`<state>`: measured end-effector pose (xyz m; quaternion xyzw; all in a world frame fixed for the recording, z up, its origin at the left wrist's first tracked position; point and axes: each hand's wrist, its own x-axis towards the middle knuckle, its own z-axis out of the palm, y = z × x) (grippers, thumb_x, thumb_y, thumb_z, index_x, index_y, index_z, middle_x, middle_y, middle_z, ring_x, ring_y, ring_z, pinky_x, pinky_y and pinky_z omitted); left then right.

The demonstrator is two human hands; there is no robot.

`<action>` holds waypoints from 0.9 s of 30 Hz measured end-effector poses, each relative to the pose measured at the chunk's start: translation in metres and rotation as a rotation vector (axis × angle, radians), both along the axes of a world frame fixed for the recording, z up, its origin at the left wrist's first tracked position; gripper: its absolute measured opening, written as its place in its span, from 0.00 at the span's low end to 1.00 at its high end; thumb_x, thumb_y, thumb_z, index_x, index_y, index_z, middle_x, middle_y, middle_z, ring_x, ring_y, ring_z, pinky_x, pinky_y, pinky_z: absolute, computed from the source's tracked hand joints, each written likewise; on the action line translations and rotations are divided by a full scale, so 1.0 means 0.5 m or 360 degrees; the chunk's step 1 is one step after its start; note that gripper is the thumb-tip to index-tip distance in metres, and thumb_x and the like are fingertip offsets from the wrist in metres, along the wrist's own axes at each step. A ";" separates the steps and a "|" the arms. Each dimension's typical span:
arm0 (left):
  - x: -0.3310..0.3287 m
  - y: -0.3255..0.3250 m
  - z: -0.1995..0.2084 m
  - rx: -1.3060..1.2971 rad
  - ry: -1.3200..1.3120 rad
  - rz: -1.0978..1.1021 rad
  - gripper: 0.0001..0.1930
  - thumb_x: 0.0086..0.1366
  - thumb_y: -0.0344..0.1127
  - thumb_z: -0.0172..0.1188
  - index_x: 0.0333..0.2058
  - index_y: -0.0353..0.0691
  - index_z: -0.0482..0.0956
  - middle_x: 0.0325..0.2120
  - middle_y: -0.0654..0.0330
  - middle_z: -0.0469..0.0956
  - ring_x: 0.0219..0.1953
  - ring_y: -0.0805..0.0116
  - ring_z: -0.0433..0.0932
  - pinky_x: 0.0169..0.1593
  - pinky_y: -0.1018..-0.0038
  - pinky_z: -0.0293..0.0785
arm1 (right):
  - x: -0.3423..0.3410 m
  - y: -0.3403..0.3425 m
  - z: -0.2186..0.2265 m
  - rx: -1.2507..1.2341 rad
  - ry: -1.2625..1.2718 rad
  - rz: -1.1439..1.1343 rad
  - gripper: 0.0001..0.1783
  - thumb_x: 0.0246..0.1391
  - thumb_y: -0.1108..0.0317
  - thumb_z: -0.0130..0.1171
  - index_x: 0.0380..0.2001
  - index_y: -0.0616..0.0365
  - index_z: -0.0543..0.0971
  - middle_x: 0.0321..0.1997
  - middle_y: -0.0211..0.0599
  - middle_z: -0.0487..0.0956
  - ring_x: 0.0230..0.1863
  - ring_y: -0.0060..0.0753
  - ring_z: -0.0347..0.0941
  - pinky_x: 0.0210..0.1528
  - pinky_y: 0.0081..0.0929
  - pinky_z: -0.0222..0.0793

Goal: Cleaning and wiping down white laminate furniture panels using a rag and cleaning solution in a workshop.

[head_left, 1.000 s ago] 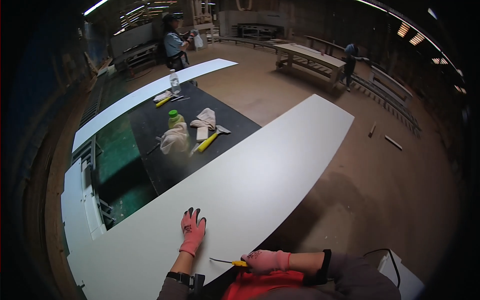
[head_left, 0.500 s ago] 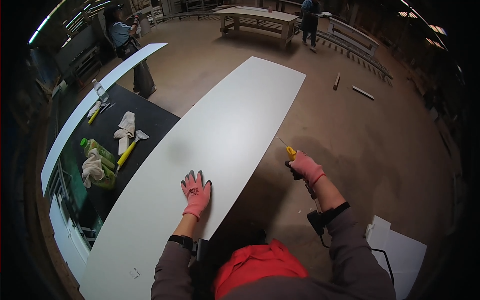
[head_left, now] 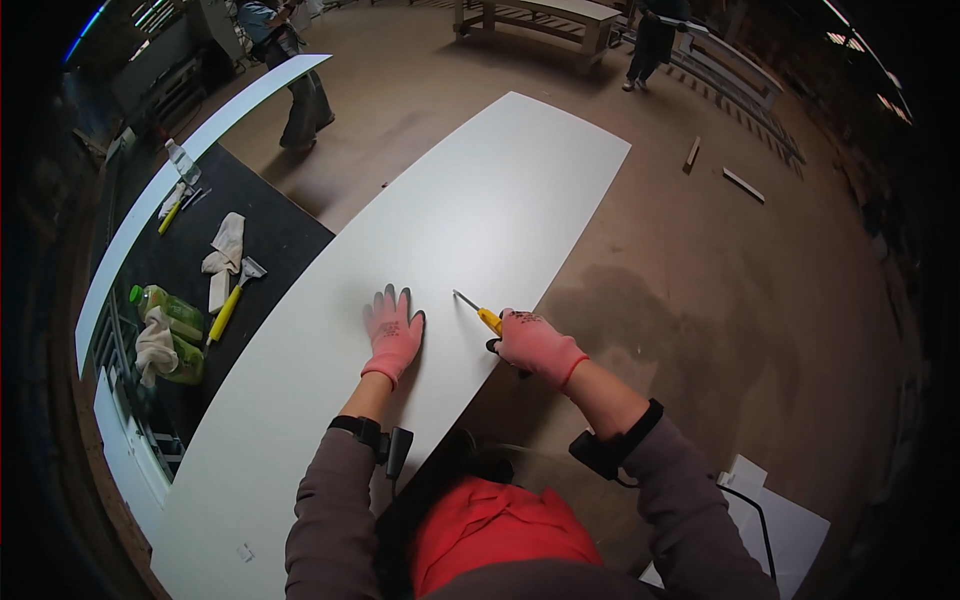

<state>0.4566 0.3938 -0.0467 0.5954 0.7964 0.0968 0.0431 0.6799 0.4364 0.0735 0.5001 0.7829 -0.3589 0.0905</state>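
From the head camera, looking down, a long white board (head_left: 450, 250) runs from the lower left toward the upper right over a brown floor (head_left: 700, 300). The left hand (head_left: 392, 333), in a pink glove, lies flat on the board with its fingers (head_left: 388, 300) spread and released, grasping nothing. The right hand (head_left: 535, 343), also in a pink glove, sits at the board's right edge with its fingers clenched around the yellow handle of a utility knife (head_left: 478, 311). The knife's thin metal blade points up and to the left, lying over the white surface just beside the left hand; whether the tip touches the board cannot be told.

To the left of the board lies a dark table (head_left: 200, 250). On it are a white rag (head_left: 222, 255), a scraper with a yellow handle (head_left: 232, 300), a green bottle (head_left: 170, 312) with another cloth draped against it, and farther off a clear water bottle (head_left: 181, 162). A second white board (head_left: 180, 180) runs along the table's far side.

At the top, one person (head_left: 290, 60) stands near that second board, and another person (head_left: 655, 35) stands by a wooden bench (head_left: 540, 15). Two short wood offcuts (head_left: 720, 170) lie on the floor at the upper right.
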 end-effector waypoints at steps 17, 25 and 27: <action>-0.500 -0.079 -0.009 -0.0230 0.0246 0.1121 0.31 0.61 0.54 0.46 0.60 0.46 0.59 0.61 0.44 0.52 0.64 0.45 0.48 0.64 0.50 0.40 | -0.172 0.058 0.045 -0.0418 -0.0110 0.0485 0.19 0.53 0.63 0.53 0.41 0.67 0.65 0.26 0.45 0.76 0.25 0.37 0.75 0.30 0.33 0.72; -0.500 -0.048 -0.029 -0.0128 0.0170 0.1171 0.32 0.62 0.55 0.45 0.61 0.46 0.58 0.62 0.42 0.50 0.64 0.43 0.48 0.64 0.51 0.41 | -0.295 0.120 0.036 -0.0454 -0.0056 0.0481 0.15 0.56 0.63 0.49 0.39 0.65 0.64 0.22 0.39 0.73 0.16 0.31 0.70 0.17 0.30 0.67; -0.514 -0.048 -0.020 -0.0090 0.0182 0.1184 0.32 0.62 0.55 0.46 0.61 0.45 0.58 0.61 0.42 0.50 0.64 0.43 0.48 0.64 0.51 0.41 | -0.282 0.140 0.029 -0.0429 -0.0020 0.0472 0.16 0.56 0.63 0.50 0.39 0.66 0.65 0.23 0.40 0.74 0.17 0.32 0.70 0.17 0.29 0.68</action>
